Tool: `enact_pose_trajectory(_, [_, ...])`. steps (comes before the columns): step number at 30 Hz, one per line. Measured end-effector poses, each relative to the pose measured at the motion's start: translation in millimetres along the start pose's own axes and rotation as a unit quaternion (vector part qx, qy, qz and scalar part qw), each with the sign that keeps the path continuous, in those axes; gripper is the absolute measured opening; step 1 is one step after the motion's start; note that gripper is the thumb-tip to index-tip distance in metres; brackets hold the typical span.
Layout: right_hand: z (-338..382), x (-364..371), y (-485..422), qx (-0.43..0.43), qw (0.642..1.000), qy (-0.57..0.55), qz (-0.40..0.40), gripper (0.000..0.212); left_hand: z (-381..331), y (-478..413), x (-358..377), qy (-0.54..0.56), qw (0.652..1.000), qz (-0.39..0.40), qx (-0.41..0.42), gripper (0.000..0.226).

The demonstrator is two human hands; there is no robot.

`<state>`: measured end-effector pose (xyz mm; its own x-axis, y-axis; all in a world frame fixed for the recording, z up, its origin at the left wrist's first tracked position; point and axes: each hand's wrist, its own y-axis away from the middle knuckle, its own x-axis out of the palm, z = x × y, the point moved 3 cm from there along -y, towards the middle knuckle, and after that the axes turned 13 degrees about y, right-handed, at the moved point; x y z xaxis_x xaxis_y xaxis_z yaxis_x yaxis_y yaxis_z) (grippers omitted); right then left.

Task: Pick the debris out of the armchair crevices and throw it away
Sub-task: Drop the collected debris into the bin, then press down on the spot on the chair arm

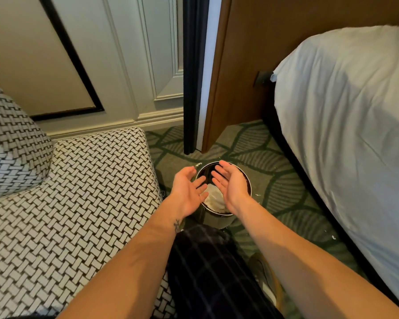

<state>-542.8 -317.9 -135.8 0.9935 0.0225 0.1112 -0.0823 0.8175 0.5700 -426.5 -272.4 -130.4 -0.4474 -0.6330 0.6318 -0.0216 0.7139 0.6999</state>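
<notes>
Two empty hands, left hand (188, 192) and right hand (230, 183), grip released, palms facing, over one bin (248, 180).

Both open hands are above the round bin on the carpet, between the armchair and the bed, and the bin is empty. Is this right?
Not quite: the bin is not empty. The head view shows white debris inside it. The rest holds: both hands, left and right, are open above it.

My left hand (188, 188) and right hand (230, 184) over the bin (226, 218) on the carpet (283, 187), debris (213, 199) inside it, armchair (78, 192) left, bed (346, 125) right, wall (115, 65) behind.
</notes>
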Motion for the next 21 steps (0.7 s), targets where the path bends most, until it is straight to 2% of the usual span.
enact_pose_trajectory(10, [19,81,84,-0.046,0.992,0.016,0.116,0.038,-63,99,-42,0.031,0.994,0.028,0.100,0.045])
enact_pose_trajectory(21, [15,217,195,-0.095,0.952,0.109,0.268,0.030,-134,214,-118,0.132,0.966,0.032,0.219,0.053])
